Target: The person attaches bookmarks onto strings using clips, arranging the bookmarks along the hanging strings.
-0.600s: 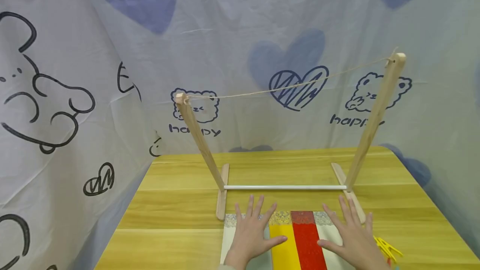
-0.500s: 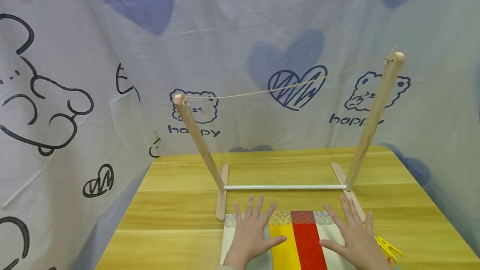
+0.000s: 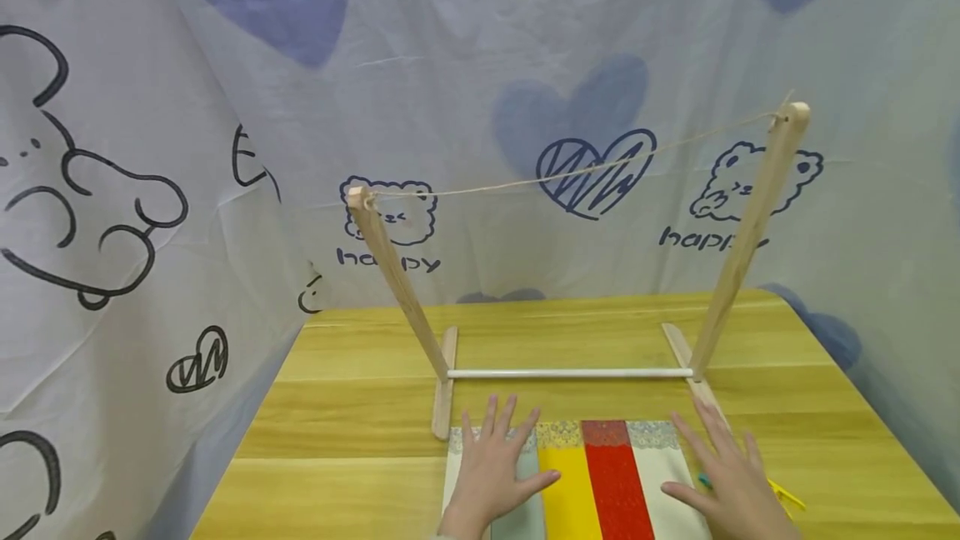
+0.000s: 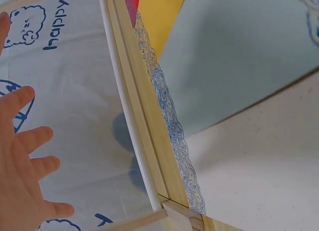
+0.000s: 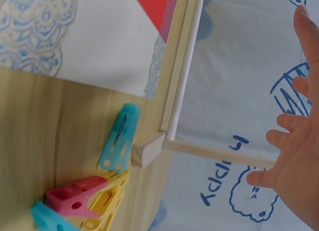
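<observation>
a: where are the cards?
b: flat on the worktop (image 3: 337, 415), side by side in front of the wooden stand (image 3: 746, 244): a white card (image 4: 259, 161), a grey-blue card (image 4: 229, 61), a yellow card (image 3: 568, 490), a red card (image 3: 622, 482) and a second white card (image 3: 663, 486).
a: and the hands?
b: the left grip (image 3: 491, 475) is spread over the left-hand cards, the right grip (image 3: 738, 486) spread by the right-hand edge. neither holds anything; i can't tell how high they are.
a: how would a card handle?
b: light and thin, i'd guess, fairly stiff, smooth enough to slide, easily creased at a corner. i'd tip up an edge, then take it by the lace-patterned end.
a: what else is around?
b: the worktop is wood-patterned and looks smooth. right of the cards lie a blue peg (image 5: 123, 141), a pink peg (image 5: 70, 193), a yellow peg (image 5: 107, 203) and another blue peg (image 5: 50, 218). a string (image 3: 487, 188) joins the tops of the stand, a white rod (image 3: 570, 373) its foot, and a printed cloth (image 3: 465, 40) hangs behind.
</observation>
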### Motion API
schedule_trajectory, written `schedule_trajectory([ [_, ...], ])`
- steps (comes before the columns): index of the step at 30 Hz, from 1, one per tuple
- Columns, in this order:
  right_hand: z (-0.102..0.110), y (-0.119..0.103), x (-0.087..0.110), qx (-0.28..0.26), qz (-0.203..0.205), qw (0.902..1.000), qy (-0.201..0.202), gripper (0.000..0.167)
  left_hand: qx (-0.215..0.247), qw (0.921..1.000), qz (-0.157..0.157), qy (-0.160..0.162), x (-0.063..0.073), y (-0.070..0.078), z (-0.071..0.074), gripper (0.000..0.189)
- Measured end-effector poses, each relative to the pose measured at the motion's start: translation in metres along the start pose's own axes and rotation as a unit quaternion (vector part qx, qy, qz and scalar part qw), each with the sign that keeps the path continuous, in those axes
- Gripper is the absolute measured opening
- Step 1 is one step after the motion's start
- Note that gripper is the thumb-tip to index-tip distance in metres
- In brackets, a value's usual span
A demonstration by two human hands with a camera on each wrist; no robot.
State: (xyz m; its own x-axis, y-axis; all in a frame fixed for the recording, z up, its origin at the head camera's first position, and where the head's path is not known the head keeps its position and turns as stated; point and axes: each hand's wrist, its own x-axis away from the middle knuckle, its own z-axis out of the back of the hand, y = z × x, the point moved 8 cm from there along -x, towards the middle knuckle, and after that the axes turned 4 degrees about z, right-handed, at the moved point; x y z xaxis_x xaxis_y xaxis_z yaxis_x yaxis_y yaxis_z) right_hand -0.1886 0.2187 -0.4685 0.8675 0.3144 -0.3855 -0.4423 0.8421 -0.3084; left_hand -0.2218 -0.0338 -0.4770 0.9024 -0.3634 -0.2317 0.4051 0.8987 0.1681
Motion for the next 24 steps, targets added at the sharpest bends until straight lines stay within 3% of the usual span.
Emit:
schedule_trajectory([
  [9, 0.002, 0.012, 0.007, -0.001, -0.006, 0.9999, 0.014, 0.086, 0.01, 0.9998, 0.017, -0.008, 0.003, -0.014, -0.006, 0.073],
  [12, 0.006, 0.016, 0.013, -0.031, 0.025, 0.9974, 0.06, 0.086, 0.011, 0.9997, 0.021, -0.008, 0.005, -0.018, -0.008, 0.074],
  [17, 0.011, 0.02, 0.023, -0.079, 0.079, 0.9851, 0.131, 0.087, 0.026, 0.9992, 0.026, -0.011, 0.008, -0.026, -0.01, 0.069],
  [24, 0.009, 0.033, 0.034, -0.103, 0.04, 0.984, 0.14, 0.084, 0.029, 0.9992, 0.026, -0.009, 0.01, -0.037, -0.009, 0.068],
])
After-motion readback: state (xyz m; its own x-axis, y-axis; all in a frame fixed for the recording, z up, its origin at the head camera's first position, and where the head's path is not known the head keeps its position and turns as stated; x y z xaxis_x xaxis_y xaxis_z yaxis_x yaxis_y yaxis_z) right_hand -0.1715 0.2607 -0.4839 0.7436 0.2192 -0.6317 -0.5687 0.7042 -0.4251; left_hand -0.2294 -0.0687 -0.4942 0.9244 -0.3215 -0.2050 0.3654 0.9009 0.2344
